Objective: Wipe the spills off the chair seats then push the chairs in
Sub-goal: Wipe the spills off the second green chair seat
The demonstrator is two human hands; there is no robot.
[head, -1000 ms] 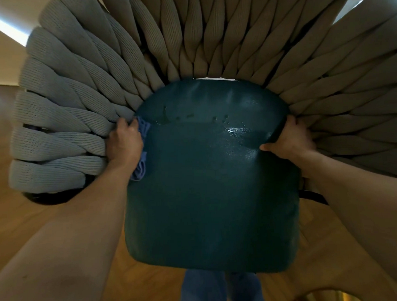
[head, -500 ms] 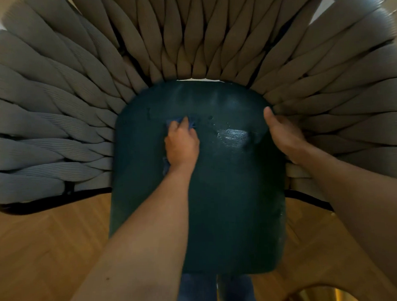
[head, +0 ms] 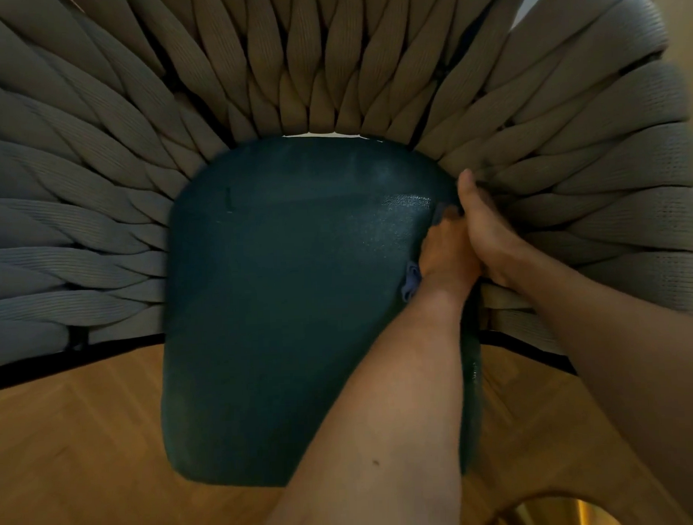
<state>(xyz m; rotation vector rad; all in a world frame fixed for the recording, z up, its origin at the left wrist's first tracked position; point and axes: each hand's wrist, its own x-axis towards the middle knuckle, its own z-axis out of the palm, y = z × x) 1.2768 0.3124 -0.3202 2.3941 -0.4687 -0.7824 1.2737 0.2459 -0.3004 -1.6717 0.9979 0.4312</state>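
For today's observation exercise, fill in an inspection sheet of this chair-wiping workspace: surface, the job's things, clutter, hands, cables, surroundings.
Surface: dark teal chair seat, a glossy sheen near its right rear corner; whether it is wet cannot be told.
Job's things: blue cloth, mostly hidden under the left hand, at the seat's right edge.
Clutter: nothing seen.
Hands: left hand presses the cloth on the seat; right hand rests at the seat's right edge against the woven backrest.
Cables: nothing seen.
Surroundings: wooden floor.
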